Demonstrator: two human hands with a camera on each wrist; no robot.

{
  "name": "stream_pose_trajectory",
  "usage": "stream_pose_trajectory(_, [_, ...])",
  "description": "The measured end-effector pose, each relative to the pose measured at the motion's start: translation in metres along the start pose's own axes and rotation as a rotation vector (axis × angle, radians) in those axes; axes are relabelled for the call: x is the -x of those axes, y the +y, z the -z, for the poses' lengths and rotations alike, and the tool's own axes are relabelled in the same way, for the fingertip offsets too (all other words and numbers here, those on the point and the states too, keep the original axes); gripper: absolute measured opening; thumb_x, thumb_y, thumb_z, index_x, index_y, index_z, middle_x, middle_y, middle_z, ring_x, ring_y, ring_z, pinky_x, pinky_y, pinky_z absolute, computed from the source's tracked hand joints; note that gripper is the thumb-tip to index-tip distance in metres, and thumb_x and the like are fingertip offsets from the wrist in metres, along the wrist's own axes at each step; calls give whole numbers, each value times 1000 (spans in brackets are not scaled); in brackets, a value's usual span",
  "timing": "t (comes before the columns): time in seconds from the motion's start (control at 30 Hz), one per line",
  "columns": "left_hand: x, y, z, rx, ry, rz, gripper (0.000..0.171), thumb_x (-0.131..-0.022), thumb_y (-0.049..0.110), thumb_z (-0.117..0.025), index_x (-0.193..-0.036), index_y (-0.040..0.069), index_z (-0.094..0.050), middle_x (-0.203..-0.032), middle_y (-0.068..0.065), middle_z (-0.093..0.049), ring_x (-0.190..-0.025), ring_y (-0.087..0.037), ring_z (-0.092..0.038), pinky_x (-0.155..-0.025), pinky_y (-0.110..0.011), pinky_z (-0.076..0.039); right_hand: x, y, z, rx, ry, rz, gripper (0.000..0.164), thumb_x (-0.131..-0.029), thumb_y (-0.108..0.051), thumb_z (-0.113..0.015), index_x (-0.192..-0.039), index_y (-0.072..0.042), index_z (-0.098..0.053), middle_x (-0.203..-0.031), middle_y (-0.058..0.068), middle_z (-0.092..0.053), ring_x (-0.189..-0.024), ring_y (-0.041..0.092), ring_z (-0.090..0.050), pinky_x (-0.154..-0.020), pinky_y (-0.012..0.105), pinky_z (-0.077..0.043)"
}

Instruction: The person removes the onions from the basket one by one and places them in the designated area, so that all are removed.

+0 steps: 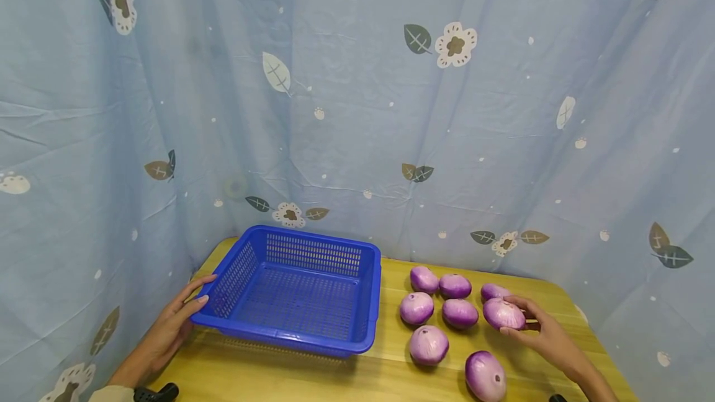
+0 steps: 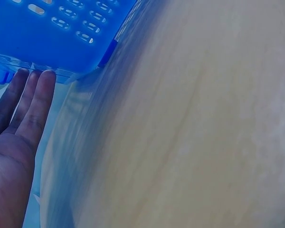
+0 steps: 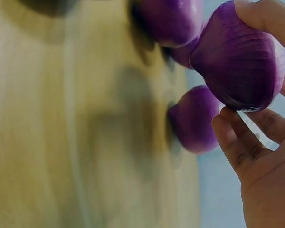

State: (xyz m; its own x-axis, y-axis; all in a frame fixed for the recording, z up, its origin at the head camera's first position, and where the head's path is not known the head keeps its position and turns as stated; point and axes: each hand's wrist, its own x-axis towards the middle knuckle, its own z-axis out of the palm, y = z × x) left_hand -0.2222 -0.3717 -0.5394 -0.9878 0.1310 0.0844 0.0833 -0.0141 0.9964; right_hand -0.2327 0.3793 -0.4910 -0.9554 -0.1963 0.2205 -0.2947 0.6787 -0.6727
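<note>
A purple onion [image 1: 504, 314] is held by my right hand [image 1: 544, 335], thumb on one side and fingers on the other. In the right wrist view this onion [image 3: 240, 59] appears raised off the table, with another onion [image 3: 194, 119] standing behind it. My left hand [image 1: 170, 327] is at the left side of a blue plastic basket [image 1: 290, 337], its thumb and a finger touching the rim. The left wrist view shows three nearly straight fingers [image 2: 38, 107] reaching the basket's outer side; the thumb is out of that view. Nothing lies inside the basket.
Several more onions stand on the yellow wooden table [image 1: 268, 377] right of the basket, among them a near one [image 1: 485, 376] and a far one [image 1: 424, 279]. A light blue patterned curtain [image 1: 357, 110] hangs behind the table and along its sides.
</note>
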Motion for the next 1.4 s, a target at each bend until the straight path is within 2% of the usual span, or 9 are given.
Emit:
stream_pose_trajectory(0.23, [0, 1, -1, -7, -2, -5, 54, -112, 26, -43, -163, 17, -26, -156, -10, -20, -117, -6, -60, -91, -28, -53, 7, 13, -10, 18, -4, -51, 56, -93, -29, -79, -140, -9, -55, -135, 18, -60, -106, 7, -62, -84, 28, -54])
stream_pose_trajectory(0.37, [0, 1, 0, -11, -10, -7, 54, -112, 26, -43, -163, 17, -25, -159, -12, -15, -118, -4, -58, -91, -26, -52, 9, 18, -14, 37, 3, -69, 57, -92, -32, -80, -139, -11, -57, -134, 15, -61, -105, 4, -61, -84, 27, -54])
stream_pose_trajectory(0.6, [0, 0, 0, -23, -11, -6, 55, -112, 26, -43, -163, 17, -25, -161, -15, -11, -119, 0, -55, -92, -24, -50, 10, 25, -19, 27, 10, -157, 62, -91, -37, -80, -141, -11, -56, -134, 11, -62, -102, 1, -60, -82, 26, -53])
stream_pose_trajectory(0.83, [0, -1, 1, -4, -7, -6, 54, -112, 26, -43, -163, 17, -26, -156, -9, -20, -118, -6, -59, -91, -28, -52, 11, 28, -23, 20, 3, -164, 62, -92, -33, -80, -143, -9, -54, -136, 13, -60, -99, 1, -60, -81, 26, -53])
stream_pose_trajectory(0.97, [0, 0, 0, -12, -8, -10, 55, -112, 25, -43, -163, 17, -25, -159, -10, -16, -119, -2, -56, -92, -26, -51, 11, 28, -23, 28, -14, -193, 66, -93, -37, -78, -145, -8, -52, -139, 16, -58, -103, 9, -61, -82, 27, -53])
stream_pose_trajectory(1.13, [0, 1, 0, -21, -8, -1, 55, -112, 27, -43, -163, 17, -25, -160, -11, -16, -119, 1, -53, -92, -24, -50, 11, 28, -24, -5, -56, -292, 75, -93, -44, -76, -150, -7, -46, -144, 20, -53, -111, 24, -62, -84, 31, -52])
stream_pose_trajectory(1.27, [0, 1, 0, -31, -8, 4, 55, -112, 27, -43, -163, 18, -25, -162, -11, -12, -120, 4, -49, -92, -23, -49, 12, 26, -23, -23, -74, -338, 77, -94, -47, -73, -153, -7, -42, -147, 22, -49, -113, 29, -62, -85, 34, -52])
stream_pose_trajectory(1.4, [0, 1, 2, -30, -12, 1, 55, -112, 26, -44, -163, 17, -26, -160, -7, -16, -119, 3, -52, -91, -25, -50, 12, 24, -22, -23, -79, -339, 77, -95, -47, -72, -154, -8, -41, -148, 22, -48, -115, 30, -61, -85, 34, -52])
